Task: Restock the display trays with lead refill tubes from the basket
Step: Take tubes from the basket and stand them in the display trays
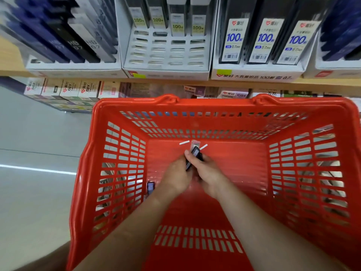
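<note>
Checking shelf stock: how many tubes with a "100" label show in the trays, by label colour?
Yellow-label tubes: 4
White-label tubes: 3
Total: 7

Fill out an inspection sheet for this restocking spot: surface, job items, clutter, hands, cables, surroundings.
Surface: wooden shelf carrying display trays; the middle tray has empty front slots.
Job's things: red basket; lead refill tubes held above its floor; a loose tube by its left wall.
Clutter: two white slips on the basket floor.
Hands: left hand and right hand both grip the held tubes.
Cables: nothing seen.
Surroundings: boxed stock on the lower shelf; pale floor.
</note>
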### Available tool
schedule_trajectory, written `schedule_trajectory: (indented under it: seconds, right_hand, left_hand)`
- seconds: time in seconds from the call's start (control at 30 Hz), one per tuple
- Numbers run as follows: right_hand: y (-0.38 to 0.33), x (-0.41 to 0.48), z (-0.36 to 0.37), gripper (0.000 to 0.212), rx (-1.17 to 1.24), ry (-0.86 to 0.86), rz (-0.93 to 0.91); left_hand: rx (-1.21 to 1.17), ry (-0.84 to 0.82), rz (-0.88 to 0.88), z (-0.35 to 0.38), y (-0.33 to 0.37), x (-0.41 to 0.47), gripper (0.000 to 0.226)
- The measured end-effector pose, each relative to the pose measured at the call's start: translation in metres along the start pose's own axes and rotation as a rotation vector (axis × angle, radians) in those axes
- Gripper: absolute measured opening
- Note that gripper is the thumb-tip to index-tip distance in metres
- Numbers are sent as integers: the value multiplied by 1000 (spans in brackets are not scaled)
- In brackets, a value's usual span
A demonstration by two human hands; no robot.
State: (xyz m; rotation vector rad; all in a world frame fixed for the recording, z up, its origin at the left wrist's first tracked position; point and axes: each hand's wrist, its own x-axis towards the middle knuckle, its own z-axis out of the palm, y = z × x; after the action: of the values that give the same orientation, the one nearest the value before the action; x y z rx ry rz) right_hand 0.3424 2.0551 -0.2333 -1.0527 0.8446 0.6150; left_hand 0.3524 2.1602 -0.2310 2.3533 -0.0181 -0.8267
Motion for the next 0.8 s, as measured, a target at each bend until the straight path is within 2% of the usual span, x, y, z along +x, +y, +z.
schedule_trajectory:
  seconds: [0.13, 0.27, 0.37, 0.5, 0.57, 0.67, 0.73, 0.8]
  right_hand:
    - [-3, 0, 0, 13, 226, 131, 35]
    - [0, -7, 0, 22, 409, 85, 108]
    - [10, -13, 5, 29, 539, 20, 142]
    - [15, -18, 15, 27, 522, 44, 146]
    - [14, -22, 15, 26, 507, 30, 137]
    - [10, -30, 15, 22, 483, -18, 122]
    - [4, -36, 15, 22, 464, -33, 67]
    - [-5, -45, 15, 24, 435, -9, -8]
  left_hand:
    - [-165, -89, 29, -3, 11, -16, 45]
    - [-18, -96, 83, -13, 10, -30, 55]
    - [124, 42, 94, -26, 9, -41, 46]
    - [201, 99, 29, -35, 3, -57, 17]
    - [188, 144, 20, -35, -1, -61, 12]
    - [-88, 231, -98, -33, 0, -64, 18]
    - [-418, 258, -174, -36, 8, -66, 23]
    - [-765, 236, -227, -43, 20, -70, 18]
